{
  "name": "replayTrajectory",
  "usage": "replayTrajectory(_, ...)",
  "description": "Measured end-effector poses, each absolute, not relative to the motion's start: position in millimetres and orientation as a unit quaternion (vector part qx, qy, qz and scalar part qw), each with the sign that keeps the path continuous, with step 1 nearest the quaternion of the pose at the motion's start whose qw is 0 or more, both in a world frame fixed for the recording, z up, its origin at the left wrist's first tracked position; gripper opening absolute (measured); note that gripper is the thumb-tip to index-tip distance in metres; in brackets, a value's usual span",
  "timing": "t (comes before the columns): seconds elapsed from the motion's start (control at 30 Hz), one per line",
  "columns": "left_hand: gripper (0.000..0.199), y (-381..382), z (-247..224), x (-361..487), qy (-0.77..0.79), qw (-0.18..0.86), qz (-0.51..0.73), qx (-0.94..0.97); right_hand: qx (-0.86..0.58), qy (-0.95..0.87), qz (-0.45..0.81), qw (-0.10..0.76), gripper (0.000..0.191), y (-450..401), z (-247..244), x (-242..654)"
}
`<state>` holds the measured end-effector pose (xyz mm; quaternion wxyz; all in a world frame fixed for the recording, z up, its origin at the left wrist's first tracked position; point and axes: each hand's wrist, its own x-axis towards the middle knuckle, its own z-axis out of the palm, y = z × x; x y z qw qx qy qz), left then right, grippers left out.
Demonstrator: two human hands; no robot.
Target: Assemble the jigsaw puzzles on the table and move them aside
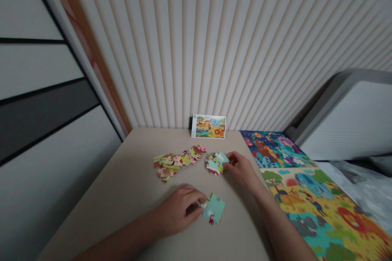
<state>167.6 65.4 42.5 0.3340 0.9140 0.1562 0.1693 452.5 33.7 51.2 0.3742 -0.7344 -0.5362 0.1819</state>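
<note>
My left hand [183,208] rests low over the table, thumb and fingertips closed on the left edge of a small joined patch of light-green jigsaw pieces [216,209] with a bit of red at its bottom. Farther back, my right hand [241,167] pinches a jigsaw piece [225,158] at the right side of a small heap of light-green, yellow and red pieces [214,165]. What exactly lies under its fingertips is partly hidden. Left of that heap spreads a longer pile of loose pieces [177,161] in green, brown and pink.
A picture card [209,126] with animals leans upright at the table's back edge, before a pleated cream curtain [196,49]. To the right lie a finished animal puzzle [318,200] and a dark blue one [275,149]. Clear plastic wrap [367,191] lies beyond them.
</note>
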Motion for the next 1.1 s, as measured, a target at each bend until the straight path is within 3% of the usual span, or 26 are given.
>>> replayTrajectory(0.2, 0.026, 68, 41, 166, 0.148, 0.352, 0.184, 0.906, -0.645, -0.511, 0.31, 0.475, 0.036, 29, 71, 459)
replayTrajectory(0.4, 0.021, 74, 38, 167, 0.167, 0.297, 0.22, 0.914, -0.536, -0.599, 0.503, 0.316, 0.034, 12, 85, 448)
replayTrajectory(0.47, 0.021, 74, 39, 167, 0.162, 0.277, 0.212, 0.923, -0.57, -0.61, 0.452, 0.315, 0.033, 13, 80, 443)
replayTrajectory(0.57, 0.022, 75, 41, 168, 0.151, 0.258, 0.199, 0.933, -0.672, -0.594, 0.278, 0.344, 0.031, 22, 68, 439)
replayTrajectory(0.67, 0.021, 74, 42, 168, 0.14, 0.247, 0.197, 0.939, -0.701, -0.611, 0.19, 0.316, 0.042, 27, 58, 438)
replayTrajectory(0.77, 0.02, 74, 43, 168, 0.141, 0.246, 0.195, 0.939, -0.702, -0.623, 0.183, 0.293, 0.048, 28, 50, 438)
replayTrajectory(0.87, 0.02, 74, 42, 168, 0.144, 0.252, 0.197, 0.936, -0.712, -0.6, 0.178, 0.32, 0.038, 29, 44, 440)
replayTrajectory(1.0, 0.021, 75, 39, 168, 0.152, 0.277, 0.22, 0.923, -0.683, -0.55, 0.258, 0.406, 0.027, 32, 44, 440)
replayTrajectory(1.1, 0.024, 76, 36, 167, 0.176, 0.306, 0.236, 0.906, -0.633, -0.5, 0.334, 0.488, 0.034, 34, 52, 436)
